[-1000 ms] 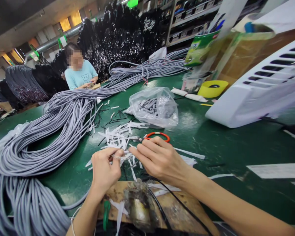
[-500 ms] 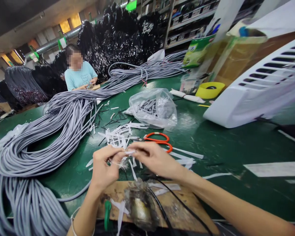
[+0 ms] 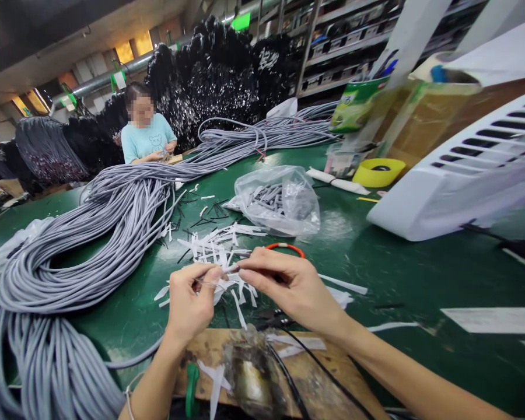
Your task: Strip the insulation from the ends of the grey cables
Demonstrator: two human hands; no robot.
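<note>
A grey cable [image 3: 135, 359] runs from the bundle on the left, passing behind my left forearm. Its stripped end [image 3: 231, 269] shows between my two hands. My left hand [image 3: 191, 298] is closed, pinching the cable just behind that end. From the other side, my right hand [image 3: 291, 280] pinches the tip with thumb and forefinger; the fingers hide the fine detail there. White paper-like strips [image 3: 214, 248] lie in a pile just beyond my hands. Scissors with orange handles [image 3: 289, 247] are partly covered by my right hand.
A large bundle of grey cables [image 3: 91, 233] covers the left side. Ahead sits a clear bag of small grey parts [image 3: 275, 201]. A white slatted housing [image 3: 420, 204] stands right. Below my hands is a wooden board [image 3: 324, 373] with a dark metal device [image 3: 251, 373]. A co-worker [image 3: 146, 134] sits across.
My right hand has turned slightly, its fingers now pinching at the cable tip. The loose white filaments under my left hand show less. The view has tilted up a little.
</note>
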